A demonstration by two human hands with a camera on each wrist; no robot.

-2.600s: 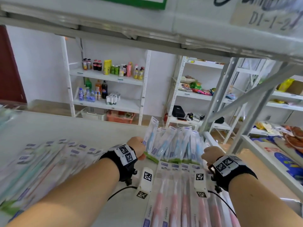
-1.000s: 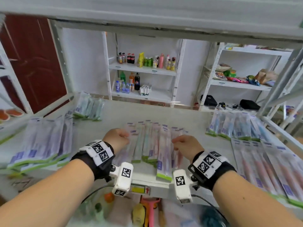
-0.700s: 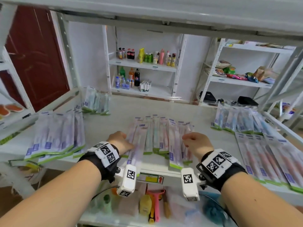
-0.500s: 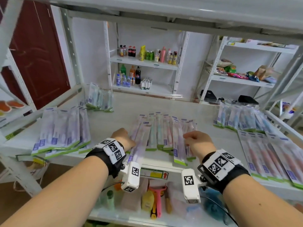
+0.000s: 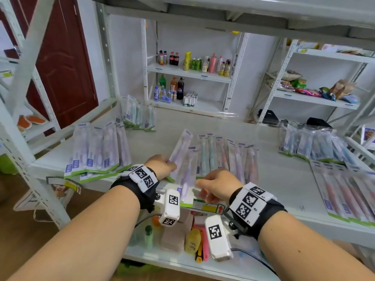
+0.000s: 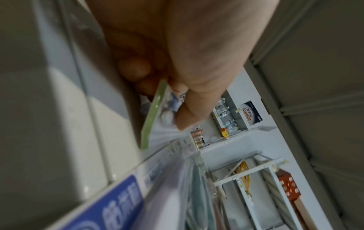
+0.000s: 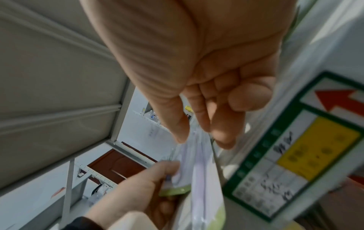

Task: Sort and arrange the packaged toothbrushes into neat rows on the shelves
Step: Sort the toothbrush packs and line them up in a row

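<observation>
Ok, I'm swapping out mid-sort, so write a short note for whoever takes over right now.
Left hand pinches the green end of a purple toothbrush pack.
Right hand has thumb and fingers on a second purple pack that overhangs the shelf edge; a firm grip is unclear.
Done: fanned rows at the left group and right group.
Left: the mixed middle group is unsorted and uneven.

On the shelf [image 5: 274, 179], a middle row of packs [image 5: 223, 157] is flanked by a left pile [image 5: 97, 151] and right rows [image 5: 345, 191]; a further stack [image 5: 140, 118] is set behind the left pile.
</observation>
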